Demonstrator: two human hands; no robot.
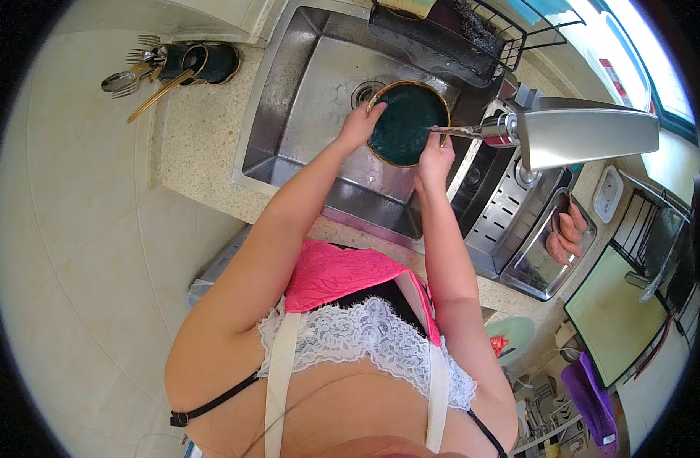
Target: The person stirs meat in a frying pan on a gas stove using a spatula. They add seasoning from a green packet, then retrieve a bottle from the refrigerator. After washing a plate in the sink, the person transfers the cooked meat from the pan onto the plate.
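Observation:
A dark green round plate (406, 125) with a gold rim is held over the stainless steel sink (315, 97). My left hand (362, 125) grips its left edge, thumb on the upper face. At the lower right edge, my right hand (437, 156) has hold of the same plate. Water (454, 131) runs from the silver faucet (584, 136) onto the plate near my right hand. The sink drain (366, 94) is partly covered by the plate.
Dark green cups (215, 63) and a bundle of forks and spoons (133, 71) sit on the left counter. A black dish rack (516, 46) stands behind the sink. To the right are sweet potatoes (567, 232) on a metal tray (547, 275) and a cutting board (619, 309).

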